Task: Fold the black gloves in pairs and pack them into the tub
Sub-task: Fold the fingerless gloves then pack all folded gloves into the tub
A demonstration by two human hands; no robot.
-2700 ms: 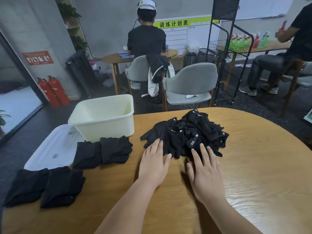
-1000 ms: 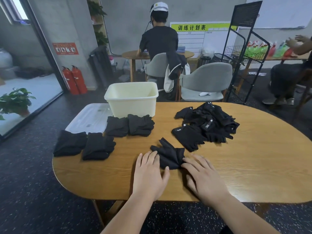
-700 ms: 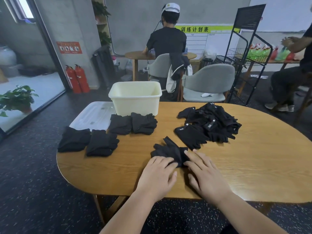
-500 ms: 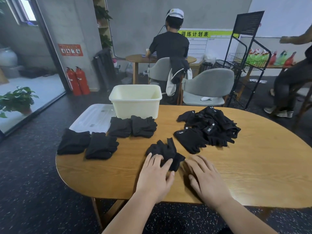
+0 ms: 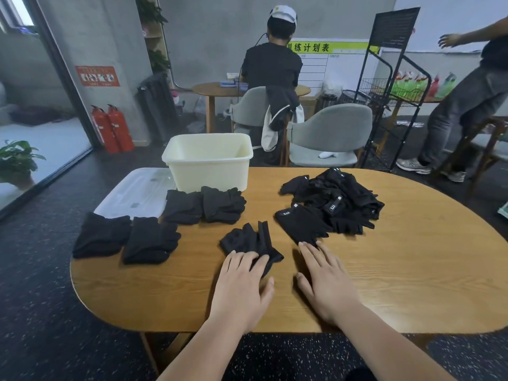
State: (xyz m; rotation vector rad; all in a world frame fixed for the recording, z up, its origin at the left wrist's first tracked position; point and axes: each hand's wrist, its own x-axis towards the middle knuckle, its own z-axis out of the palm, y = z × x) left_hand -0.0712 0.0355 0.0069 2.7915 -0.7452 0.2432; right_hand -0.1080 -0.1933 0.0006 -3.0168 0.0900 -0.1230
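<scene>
**Black glove bundle pinned by left grip; tub not yet loaded**

Left grip lay flat with fingers straight, pressing the near edge of a crumpled glove bundle at 12 o'clock. It was pressing only, with nothing curled round the cloth. Right grip was also released, palm down on the wooden surface. Its fingertips reached toward a single flat glove at 1 o'clock; contact could not be told. That glove overlapped the unsorted pile behind it.

The far folded set sat against the front wall of the cream tub at 11 o'clock. The near folded set lay at 10 o'clock, close to the surface's rim. A clear lid lay left of the tub. No glove showed inside the tub, though its floor was hidden.

Risks, as judged:
- The bundle looked uneven, with glove fingers sticking up. If the flat pressure came off, it would likely spring open.
- Dragging the flat glove could pull overlapping pile gloves along and muddle the pairing.
- A forearm sweep toward 10 o'clock could push the near folded set off the rim.
</scene>
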